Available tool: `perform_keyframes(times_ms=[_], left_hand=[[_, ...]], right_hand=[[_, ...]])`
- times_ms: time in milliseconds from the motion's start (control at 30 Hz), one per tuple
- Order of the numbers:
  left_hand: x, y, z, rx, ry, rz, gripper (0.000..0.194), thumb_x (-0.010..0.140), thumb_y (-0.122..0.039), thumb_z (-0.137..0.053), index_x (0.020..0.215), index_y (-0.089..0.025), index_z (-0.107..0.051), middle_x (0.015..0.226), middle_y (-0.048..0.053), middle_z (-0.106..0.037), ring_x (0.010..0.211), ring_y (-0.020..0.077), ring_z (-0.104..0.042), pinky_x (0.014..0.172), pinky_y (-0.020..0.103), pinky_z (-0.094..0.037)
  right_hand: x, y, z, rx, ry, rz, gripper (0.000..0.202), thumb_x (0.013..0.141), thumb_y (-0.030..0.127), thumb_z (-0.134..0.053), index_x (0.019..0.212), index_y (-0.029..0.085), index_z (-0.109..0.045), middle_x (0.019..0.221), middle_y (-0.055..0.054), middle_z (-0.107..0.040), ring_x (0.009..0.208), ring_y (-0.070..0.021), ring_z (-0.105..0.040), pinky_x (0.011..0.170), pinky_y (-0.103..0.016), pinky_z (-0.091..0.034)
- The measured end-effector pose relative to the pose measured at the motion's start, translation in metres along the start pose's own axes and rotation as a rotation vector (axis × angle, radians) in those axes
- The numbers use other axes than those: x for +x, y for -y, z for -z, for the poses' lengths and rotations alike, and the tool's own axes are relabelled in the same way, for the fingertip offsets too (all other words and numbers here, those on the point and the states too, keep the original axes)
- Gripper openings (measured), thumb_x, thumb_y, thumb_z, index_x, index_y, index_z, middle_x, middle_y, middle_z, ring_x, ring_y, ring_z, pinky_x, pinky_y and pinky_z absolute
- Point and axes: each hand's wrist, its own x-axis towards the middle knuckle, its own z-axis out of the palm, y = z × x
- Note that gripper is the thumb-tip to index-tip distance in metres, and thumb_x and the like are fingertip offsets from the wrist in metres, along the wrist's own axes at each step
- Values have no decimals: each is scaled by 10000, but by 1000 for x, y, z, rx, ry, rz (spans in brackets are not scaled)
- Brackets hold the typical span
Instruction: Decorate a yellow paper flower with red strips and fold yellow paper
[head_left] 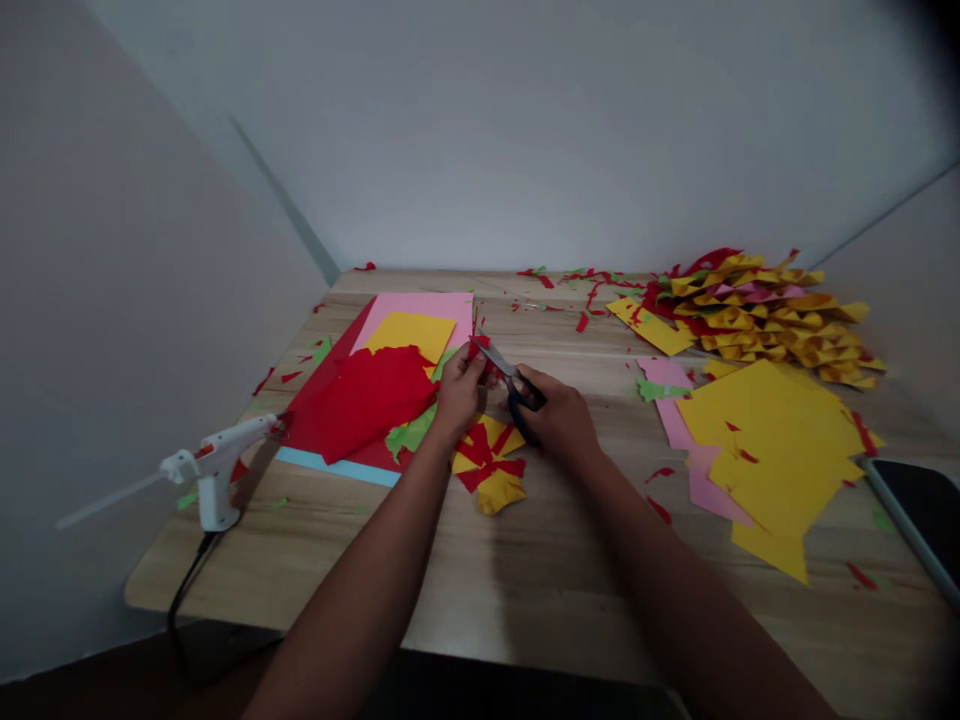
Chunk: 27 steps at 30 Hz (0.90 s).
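Observation:
Between the fingers of my left hand [460, 393] is a small piece of red paper [478, 345]. My right hand [562, 415] grips a pair of scissors [504, 365] with dark handles, and the blades point up and left at the red piece. Whether the blades touch the paper I cannot tell. Just below both hands lies a yellow and red paper shape [491, 465] with folded parts. A large crumpled red sheet [379, 395] rests left of my left hand, with green paper [412, 432] partly under it.
A white glue gun [217, 465] with a black cord stands at the table's left edge. Pink paper [420, 312] and a yellow sheet [412, 335] lie at the back left. Yellow sheets [776, 435], a pile of folded yellow pieces [772, 320] and a phone [919, 510] are on the right.

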Motion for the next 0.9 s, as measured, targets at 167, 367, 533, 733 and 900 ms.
perform_keyframes(times_ms=[167,367,533,733,900], left_hand=[[0,1,0,-39,-1,21,385,742,-507,-770,737,-179,-569,601,-44,-550,498,76,-510,515,207,-435],[-2,1,-1,-20,-10,36,361,768,-491,-763,783,-164,-610,691,-2,-660,528,92,-589,539,223,-497],[-2,0,-1,35,-70,49,364,723,-437,-815,834,-155,-613,820,48,-731,578,110,-650,589,244,-540],[-3,-5,-3,10,-42,3,277,731,-343,-772,877,-186,-596,683,-34,-628,502,81,-562,519,216,-489],[-4,-9,-6,-86,-19,101,308,735,-323,-712,1008,-199,-641,604,-81,-447,445,64,-424,453,210,-417]], right_hand=[[0,2,2,-38,6,-78,413,805,440,-705,1204,334,-694,1024,-29,-779,933,-288,-725,816,-396,-549],[1,-1,1,69,-97,-121,408,853,480,-650,1201,268,-638,983,-57,-754,905,-270,-709,812,-384,-532],[1,-2,0,-22,-188,28,513,843,480,-628,1250,179,-543,1075,-125,-660,953,-271,-611,889,-428,-498],[0,-6,-5,-85,-140,39,463,824,416,-664,1217,181,-598,1042,-120,-661,928,-274,-607,895,-428,-492],[1,-7,-7,-64,-140,26,455,816,402,-677,1212,188,-615,1049,-114,-671,905,-260,-619,886,-422,-498]])
